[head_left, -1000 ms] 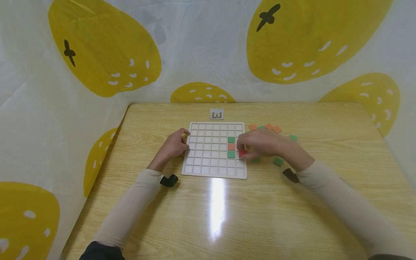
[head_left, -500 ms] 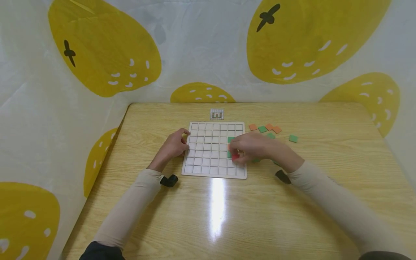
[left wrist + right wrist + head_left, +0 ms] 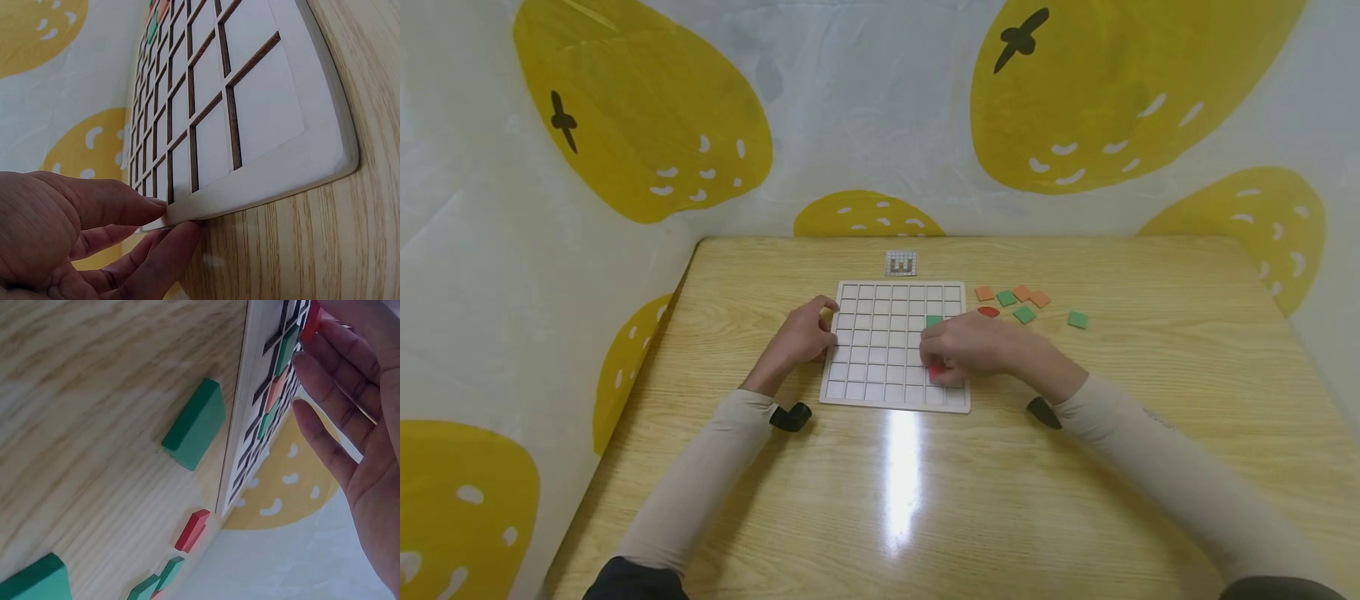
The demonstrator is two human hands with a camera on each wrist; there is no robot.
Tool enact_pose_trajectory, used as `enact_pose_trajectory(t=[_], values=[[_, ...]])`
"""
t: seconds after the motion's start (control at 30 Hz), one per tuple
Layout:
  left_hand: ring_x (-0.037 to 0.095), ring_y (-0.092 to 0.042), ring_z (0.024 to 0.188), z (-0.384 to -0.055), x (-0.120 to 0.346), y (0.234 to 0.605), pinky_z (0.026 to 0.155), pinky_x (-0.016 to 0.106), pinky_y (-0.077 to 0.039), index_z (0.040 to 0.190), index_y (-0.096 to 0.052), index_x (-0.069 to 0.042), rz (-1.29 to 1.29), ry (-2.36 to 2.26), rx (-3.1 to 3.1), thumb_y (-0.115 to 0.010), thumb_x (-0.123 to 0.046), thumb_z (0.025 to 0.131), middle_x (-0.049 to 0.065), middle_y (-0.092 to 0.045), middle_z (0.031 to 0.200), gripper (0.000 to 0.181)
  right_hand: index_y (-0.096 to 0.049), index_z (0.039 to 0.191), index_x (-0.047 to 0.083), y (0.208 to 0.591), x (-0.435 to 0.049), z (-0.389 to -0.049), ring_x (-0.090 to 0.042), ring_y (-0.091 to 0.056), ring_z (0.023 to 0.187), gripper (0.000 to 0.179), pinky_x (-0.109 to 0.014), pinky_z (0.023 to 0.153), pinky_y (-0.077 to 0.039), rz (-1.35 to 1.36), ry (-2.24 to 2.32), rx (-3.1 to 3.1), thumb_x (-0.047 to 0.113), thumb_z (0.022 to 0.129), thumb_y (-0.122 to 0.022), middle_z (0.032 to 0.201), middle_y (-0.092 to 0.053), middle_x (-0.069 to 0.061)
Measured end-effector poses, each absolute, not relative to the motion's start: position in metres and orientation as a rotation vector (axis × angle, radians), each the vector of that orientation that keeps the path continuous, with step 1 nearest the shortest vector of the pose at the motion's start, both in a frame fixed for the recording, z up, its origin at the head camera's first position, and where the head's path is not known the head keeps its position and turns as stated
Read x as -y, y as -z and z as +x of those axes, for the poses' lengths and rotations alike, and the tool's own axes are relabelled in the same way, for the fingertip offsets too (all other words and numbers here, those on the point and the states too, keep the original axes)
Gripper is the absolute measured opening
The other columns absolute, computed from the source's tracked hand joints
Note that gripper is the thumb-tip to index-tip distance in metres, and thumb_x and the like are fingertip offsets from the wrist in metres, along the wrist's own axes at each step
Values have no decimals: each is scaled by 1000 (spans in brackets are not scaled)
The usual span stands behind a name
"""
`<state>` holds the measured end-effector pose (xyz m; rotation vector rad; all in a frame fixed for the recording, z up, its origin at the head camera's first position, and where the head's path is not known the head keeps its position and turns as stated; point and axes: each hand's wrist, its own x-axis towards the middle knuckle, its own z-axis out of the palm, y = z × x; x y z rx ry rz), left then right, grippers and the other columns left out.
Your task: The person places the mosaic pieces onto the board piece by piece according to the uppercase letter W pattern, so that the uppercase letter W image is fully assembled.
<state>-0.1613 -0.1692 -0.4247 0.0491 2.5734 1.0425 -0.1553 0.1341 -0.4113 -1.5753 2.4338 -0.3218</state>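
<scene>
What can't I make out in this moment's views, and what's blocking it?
- Head view: board cells beneath the right hand; the hand covers them.
- Head view: whether the red tile sits flat in a cell; the same hand partly covers it.
- Head view: the fine grid on the small card; too small to count.
- Right wrist view: the whole outline of the lower-left green tile; cut off by the picture's edge.

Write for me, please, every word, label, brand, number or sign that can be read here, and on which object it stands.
Small card behind the board: one dark figure, perhaps "E" turned on its side; too small and blurred to be sure.
No other readable text: I see none on the board or the tiles.
</scene>
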Motion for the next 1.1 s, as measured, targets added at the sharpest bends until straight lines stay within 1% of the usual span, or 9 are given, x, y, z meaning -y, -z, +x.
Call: enact_pose_trajectory(t=[0.37,0.67,0.9,1.1], values=[[20,-60,65,-160,169,424,57,26,-52,142,-47,-5,55,-1049,-2565,-63,3,92,15,-58,94,53,-65,85,17,414,-133,-153,-6,-50,71,11,-21,60,-43,-1660,338,-2442,14,86,-75,83,-58,6],[22,-61,65,-161,169,424,56,27,-52,142,-47,-5,51,-1051,-2563,-63,4,92,15,-58,94,53,-67,88,17,417,-133,-153,-7,-49,70,10,-21,60,-42,-1696,305,-2463,16,86,-77,82,-57,7],[22,-61,67,-162,168,423,57,26,-53,142,-47,-6,28,-1056,-2555,-64,4,92,16,-58,97,53,-67,87,18,420,-134,-155,-7,-49,70,11,-22,60,-42,-1678,313,-2476,14,85,-77,82,-58,5],[21,-61,67,-163,169,423,57,26,-53,142,-47,-6,31,-1054,-2551,-64,3,92,16,-58,98,53,-68,89,18,419,-135,-155,-8,-49,70,12,-22,60,-42,-1662,296,-2501,19,86,-79,83,-59,5]])
